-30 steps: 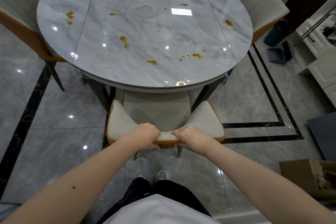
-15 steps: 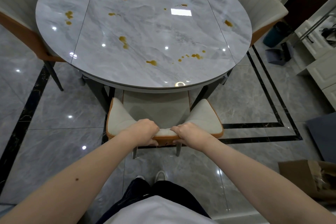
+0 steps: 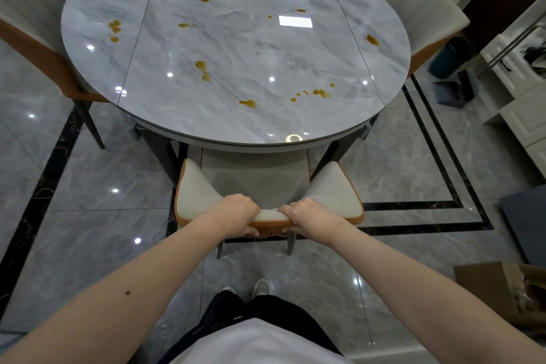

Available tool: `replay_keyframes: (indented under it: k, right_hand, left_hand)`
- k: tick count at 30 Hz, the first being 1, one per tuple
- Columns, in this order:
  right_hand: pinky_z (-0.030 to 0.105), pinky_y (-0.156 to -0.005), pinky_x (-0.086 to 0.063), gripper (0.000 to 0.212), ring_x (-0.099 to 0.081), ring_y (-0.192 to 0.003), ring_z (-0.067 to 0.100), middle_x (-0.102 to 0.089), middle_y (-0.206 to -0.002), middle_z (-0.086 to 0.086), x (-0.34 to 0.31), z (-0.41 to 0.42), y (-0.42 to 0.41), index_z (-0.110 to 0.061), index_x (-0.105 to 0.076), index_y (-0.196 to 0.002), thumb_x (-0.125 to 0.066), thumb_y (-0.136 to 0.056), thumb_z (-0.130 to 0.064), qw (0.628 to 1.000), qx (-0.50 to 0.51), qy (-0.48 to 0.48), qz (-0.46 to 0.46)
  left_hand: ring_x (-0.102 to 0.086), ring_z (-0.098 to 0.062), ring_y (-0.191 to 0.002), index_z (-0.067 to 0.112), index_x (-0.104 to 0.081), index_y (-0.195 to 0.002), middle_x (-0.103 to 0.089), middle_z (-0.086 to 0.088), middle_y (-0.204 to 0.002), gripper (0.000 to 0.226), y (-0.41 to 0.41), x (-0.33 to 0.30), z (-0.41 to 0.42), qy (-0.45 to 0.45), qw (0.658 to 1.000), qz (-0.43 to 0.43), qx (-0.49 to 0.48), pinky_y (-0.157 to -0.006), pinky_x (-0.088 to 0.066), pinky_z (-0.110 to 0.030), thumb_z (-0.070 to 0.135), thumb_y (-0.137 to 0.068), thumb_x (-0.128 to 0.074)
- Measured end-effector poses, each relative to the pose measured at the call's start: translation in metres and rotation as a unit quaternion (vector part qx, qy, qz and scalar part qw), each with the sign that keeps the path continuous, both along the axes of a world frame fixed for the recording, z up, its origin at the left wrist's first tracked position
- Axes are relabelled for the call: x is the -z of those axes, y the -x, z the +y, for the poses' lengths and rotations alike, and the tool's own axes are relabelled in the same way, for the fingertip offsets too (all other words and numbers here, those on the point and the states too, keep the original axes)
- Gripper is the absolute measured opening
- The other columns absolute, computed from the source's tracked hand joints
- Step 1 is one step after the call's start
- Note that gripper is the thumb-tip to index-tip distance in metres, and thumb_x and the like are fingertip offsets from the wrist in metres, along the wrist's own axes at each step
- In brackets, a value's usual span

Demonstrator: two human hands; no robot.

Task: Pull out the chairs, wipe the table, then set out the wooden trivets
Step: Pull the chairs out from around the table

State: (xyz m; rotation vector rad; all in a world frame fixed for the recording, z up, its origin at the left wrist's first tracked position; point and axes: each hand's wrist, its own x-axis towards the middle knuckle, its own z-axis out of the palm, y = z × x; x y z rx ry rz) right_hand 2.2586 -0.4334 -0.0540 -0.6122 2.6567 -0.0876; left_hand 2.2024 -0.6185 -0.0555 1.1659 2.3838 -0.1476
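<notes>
A round grey marble table (image 3: 236, 47) fills the upper middle of the view, dotted with several brown sauce stains (image 3: 203, 67). A cream chair with an orange rim (image 3: 331, 189) stands right in front of me, its seat partly under the table's near edge. My left hand (image 3: 235, 214) and my right hand (image 3: 310, 216) both grip the top of its backrest, side by side, fingers curled over the edge. No trivets or cloth are in view.
A second chair (image 3: 32, 12) is tucked in at the table's left, a third chair (image 3: 425, 12) at its right. A teal bin (image 3: 446, 59) and white cabinets (image 3: 526, 115) stand at the right. A cardboard box (image 3: 502, 292) lies on the floor, lower right.
The chair's backrest and both hands sit slightly farther from my body and closer to the table than a second ago; the grip is unchanged.
</notes>
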Motion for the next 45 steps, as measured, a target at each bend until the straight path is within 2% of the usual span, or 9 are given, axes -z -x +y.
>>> replay_keyframes:
  k: [11,20,26,31,45]
  right_hand:
    - [0.038,-0.088,-0.049,0.045,-0.06,-0.102,0.025,-0.065,-0.113,0.008,-0.001,0.005,-0.003,-0.015,-0.046,-0.136,-0.054,-0.095,-0.032,1.0,-0.005,0.011,-0.014]
    - [0.036,-0.089,-0.047,0.044,-0.059,-0.104,0.025,-0.064,-0.114,0.008,0.0,0.008,-0.005,-0.015,-0.045,-0.136,-0.052,-0.096,-0.033,1.0,-0.008,0.009,-0.009]
    - [0.034,-0.09,-0.048,0.052,-0.058,-0.107,0.021,-0.061,-0.118,0.003,-0.001,0.023,-0.008,-0.02,-0.046,-0.131,-0.062,-0.087,-0.043,0.999,0.017,0.042,-0.019]
    - [0.034,-0.094,-0.048,0.057,-0.056,-0.112,0.018,-0.059,-0.125,-0.002,0.0,0.047,-0.015,-0.024,-0.044,-0.13,-0.069,-0.081,-0.044,0.999,0.045,0.019,-0.007]
    - [0.035,-0.096,-0.047,0.046,-0.056,-0.113,0.02,-0.06,-0.125,0.001,0.005,0.047,-0.011,-0.021,-0.046,-0.13,-0.06,-0.09,-0.038,0.999,0.039,-0.003,-0.015]
  left_hand:
    - [-0.06,-0.027,-0.101,0.011,-0.059,-0.113,-0.063,-0.009,-0.11,0.043,-0.008,0.0,0.005,0.004,1.0,-0.01,-0.022,-0.084,-0.047,-0.035,0.048,-0.091,-0.053]
    - [-0.06,-0.027,-0.102,0.011,-0.059,-0.113,-0.063,-0.009,-0.111,0.044,-0.009,0.0,0.007,0.003,1.0,-0.009,-0.016,-0.084,-0.047,-0.035,0.049,-0.091,-0.052]
    - [-0.059,-0.022,-0.099,0.016,-0.056,-0.114,-0.064,-0.004,-0.109,0.048,-0.003,0.001,-0.008,-0.018,0.998,-0.038,-0.049,-0.082,-0.049,-0.033,0.05,-0.081,-0.064]
    - [-0.06,-0.019,-0.097,0.021,-0.053,-0.119,-0.063,0.0,-0.108,0.051,-0.002,0.002,-0.02,0.004,0.995,-0.046,-0.092,-0.084,-0.052,-0.034,0.044,-0.077,-0.069]
    - [-0.06,-0.021,-0.099,0.021,-0.058,-0.117,-0.065,-0.002,-0.108,0.038,-0.005,0.006,-0.018,0.007,0.994,-0.034,-0.099,-0.084,-0.049,-0.033,0.041,-0.085,-0.062]
